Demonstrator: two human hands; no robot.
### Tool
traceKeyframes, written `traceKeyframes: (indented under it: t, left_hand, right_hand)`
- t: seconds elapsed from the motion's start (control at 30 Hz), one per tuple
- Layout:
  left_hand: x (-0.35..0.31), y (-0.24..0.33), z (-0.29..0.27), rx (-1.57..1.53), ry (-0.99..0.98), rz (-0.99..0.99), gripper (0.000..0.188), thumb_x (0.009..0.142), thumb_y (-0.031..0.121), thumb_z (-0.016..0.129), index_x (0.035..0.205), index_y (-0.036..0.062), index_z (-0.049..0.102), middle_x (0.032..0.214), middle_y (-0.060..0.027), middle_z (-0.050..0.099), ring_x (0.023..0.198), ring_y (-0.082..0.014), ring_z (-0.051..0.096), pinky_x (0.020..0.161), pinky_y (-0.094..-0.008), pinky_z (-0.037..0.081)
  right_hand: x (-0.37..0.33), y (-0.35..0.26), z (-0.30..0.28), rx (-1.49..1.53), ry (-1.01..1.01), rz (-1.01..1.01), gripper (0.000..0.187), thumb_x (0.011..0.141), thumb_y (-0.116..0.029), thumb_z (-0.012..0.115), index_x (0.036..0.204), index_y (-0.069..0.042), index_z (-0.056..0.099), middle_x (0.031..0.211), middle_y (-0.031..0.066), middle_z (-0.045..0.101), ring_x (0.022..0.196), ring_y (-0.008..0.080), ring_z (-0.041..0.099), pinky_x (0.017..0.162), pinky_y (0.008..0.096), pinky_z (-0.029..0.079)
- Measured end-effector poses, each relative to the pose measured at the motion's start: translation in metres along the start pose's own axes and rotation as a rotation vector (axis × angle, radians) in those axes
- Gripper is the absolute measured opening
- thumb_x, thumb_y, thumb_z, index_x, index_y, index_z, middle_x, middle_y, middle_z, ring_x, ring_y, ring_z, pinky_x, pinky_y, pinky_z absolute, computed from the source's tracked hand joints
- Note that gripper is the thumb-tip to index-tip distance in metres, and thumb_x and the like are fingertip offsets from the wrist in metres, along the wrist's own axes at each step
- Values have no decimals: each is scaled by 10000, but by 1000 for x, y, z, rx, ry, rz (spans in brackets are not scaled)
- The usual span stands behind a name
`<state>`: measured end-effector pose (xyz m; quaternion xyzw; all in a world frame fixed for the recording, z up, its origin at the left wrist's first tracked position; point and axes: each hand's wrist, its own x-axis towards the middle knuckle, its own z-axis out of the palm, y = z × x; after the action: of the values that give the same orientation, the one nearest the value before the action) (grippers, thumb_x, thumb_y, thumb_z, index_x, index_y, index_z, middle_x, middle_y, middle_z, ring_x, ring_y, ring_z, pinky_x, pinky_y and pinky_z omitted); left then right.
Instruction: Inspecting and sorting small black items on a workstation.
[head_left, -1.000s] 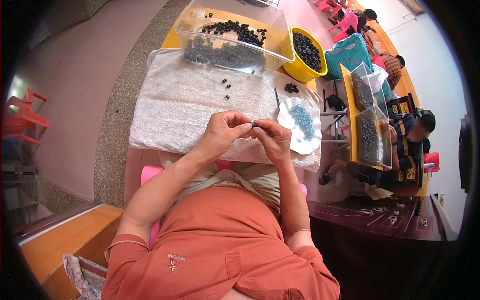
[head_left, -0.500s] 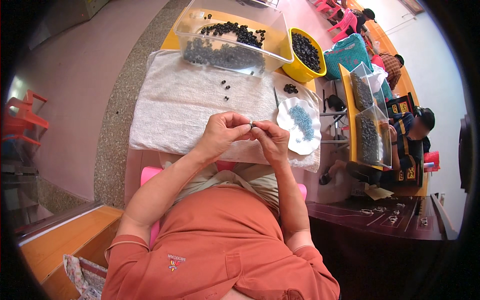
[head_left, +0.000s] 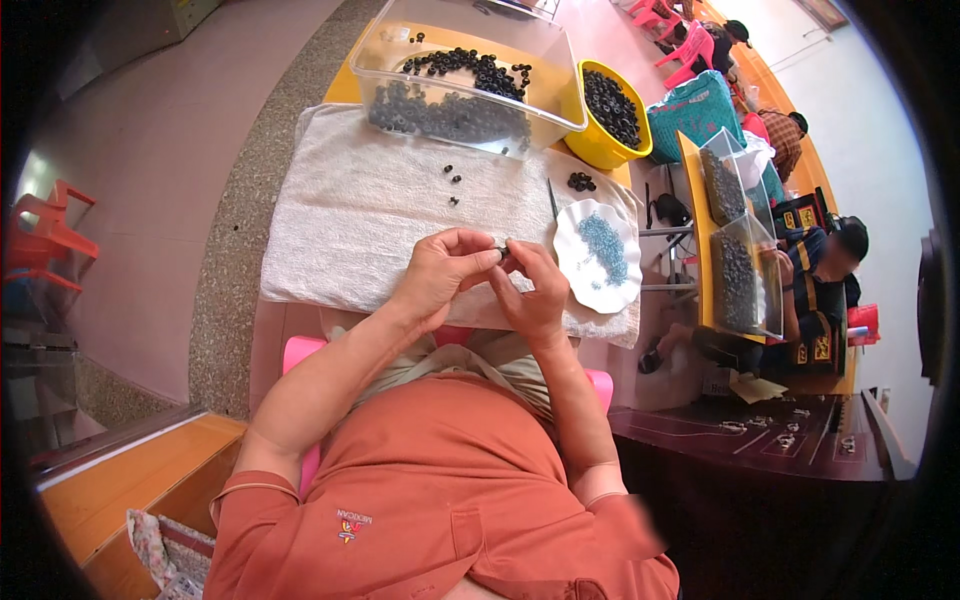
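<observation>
above the white towel point(head_left: 340, 220), the left hand point(head_left: 432, 278) pinches a small dark piece point(head_left: 502, 252) between thumb and finger; the right hand point(head_left: 537, 292), thumb and fingers nearly closed, grips its right side. right of it sits a scalloped white plate point(head_left: 567, 262) holding blue bits point(head_left: 604, 243); farther stands a yellow tub point(head_left: 606, 150).

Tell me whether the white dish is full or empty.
Neither: partly filled. Small blue pieces lie across the middle of the white dish, leaving bare surface beside them.
</observation>
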<state>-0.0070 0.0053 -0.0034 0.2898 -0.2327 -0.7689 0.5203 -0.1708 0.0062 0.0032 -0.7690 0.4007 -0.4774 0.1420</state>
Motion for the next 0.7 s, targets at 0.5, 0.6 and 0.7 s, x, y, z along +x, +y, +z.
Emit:
traceKeyframes:
  t: [0.5, 0.6, 0.7]
  left_hand:
    - [-4, -6, 6, 74, 35, 2, 127, 875, 4, 672, 999, 14, 647, 953, -61, 669, 859, -132, 651, 806, -278, 568]
    - [-4, -9, 7, 82, 44, 12, 119, 877, 9, 674, 993, 17, 651, 947, -55, 671, 853, -124, 649, 797, -271, 565]
    - [-4, -12, 5, 91, 47, 20, 107, 878, 15, 677, 983, 21, 658, 934, -48, 673, 845, -117, 646, 787, -264, 562]
  right_hand:
    - [2, -2, -6, -229, 15, -142, 227, 749, 9, 710, 964, 21, 640, 842, 171, 658, 686, 303, 663, 589, 353, 535]
    - [1, -2, -7, -211, -15, -102, 196, 756, 2, 697, 941, 13, 635, 820, 164, 655, 682, 310, 656, 583, 362, 527]
    - [0, -1, -6, -225, -16, -134, 192, 755, 4, 697, 935, 8, 631, 809, 157, 652, 669, 308, 651, 580, 366, 524]
